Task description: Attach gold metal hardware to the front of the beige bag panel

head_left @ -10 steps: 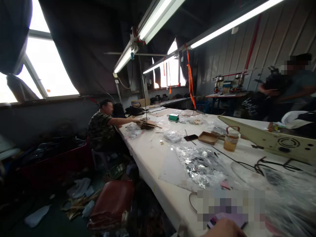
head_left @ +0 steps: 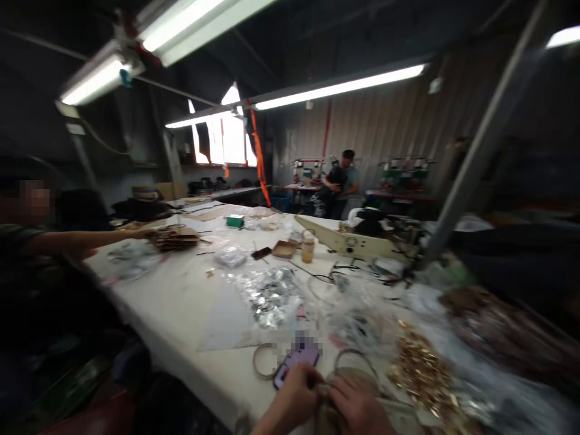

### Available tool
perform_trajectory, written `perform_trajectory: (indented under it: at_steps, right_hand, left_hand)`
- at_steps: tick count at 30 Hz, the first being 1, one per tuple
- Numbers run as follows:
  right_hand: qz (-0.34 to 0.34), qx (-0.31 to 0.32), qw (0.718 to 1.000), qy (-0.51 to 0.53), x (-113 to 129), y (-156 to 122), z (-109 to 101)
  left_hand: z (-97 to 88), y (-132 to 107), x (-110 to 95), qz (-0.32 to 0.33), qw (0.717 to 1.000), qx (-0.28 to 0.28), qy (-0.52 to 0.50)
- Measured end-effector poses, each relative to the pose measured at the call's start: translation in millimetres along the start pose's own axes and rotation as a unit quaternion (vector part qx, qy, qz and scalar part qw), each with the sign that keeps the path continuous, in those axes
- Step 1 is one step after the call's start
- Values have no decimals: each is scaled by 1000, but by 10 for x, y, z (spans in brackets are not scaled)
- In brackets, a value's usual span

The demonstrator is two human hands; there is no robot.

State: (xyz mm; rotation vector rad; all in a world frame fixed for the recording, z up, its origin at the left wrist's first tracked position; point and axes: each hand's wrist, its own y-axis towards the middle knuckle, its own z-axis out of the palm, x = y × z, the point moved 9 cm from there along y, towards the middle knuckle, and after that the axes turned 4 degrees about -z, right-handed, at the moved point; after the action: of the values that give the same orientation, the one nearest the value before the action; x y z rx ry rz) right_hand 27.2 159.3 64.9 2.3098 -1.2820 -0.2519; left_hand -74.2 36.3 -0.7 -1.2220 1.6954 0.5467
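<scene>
Low in the view, my left hand point(head_left: 296, 389) and my right hand point(head_left: 356, 403) are close together over the table's near edge. The fingers of both are closed, meeting at a small pale piece that is too blurred to name. Just beyond my left hand lies a phone in a purple case point(head_left: 299, 357), partly pixelated. To its left, a ring like a roll of tape point(head_left: 255, 362) rests on the table. An olive-coloured item point(head_left: 362, 376) with a dark loop shows behind my right hand; its kind is unclear.
On the white table point(head_left: 172, 308) are a heap of gold metal pieces point(head_left: 423, 371), a plastic bag of silver pieces point(head_left: 272, 296), a jar point(head_left: 307, 248), a cardboard tray point(head_left: 284, 249) and cables. At left, a co-worker's arm point(head_left: 90, 237) reaches to stacked brown pieces point(head_left: 176, 237).
The view has swung right, bringing the gold pieces and a slanted pole into sight. Both my hands now show together; earlier only part of one hand showed, by the phone.
</scene>
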Motion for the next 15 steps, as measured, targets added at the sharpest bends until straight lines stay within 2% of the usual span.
perform_trajectory:
  at_steps: [2,5,9,15]
  right_hand:
    - [76,39,996,18,35,94,-56]
    - [136,59,988,42,87,154,-101]
    - [156,68,984,49,82,125,-87]
    - [141,100,985,7,-55,96,152]
  left_hand:
    - [-19,56,-74,36,999,18,0]
    - [-21,111,-110,36,999,38,13]
    - [1,95,-116,29,998,40,43]
    - [5,145,-74,33,998,15,48]
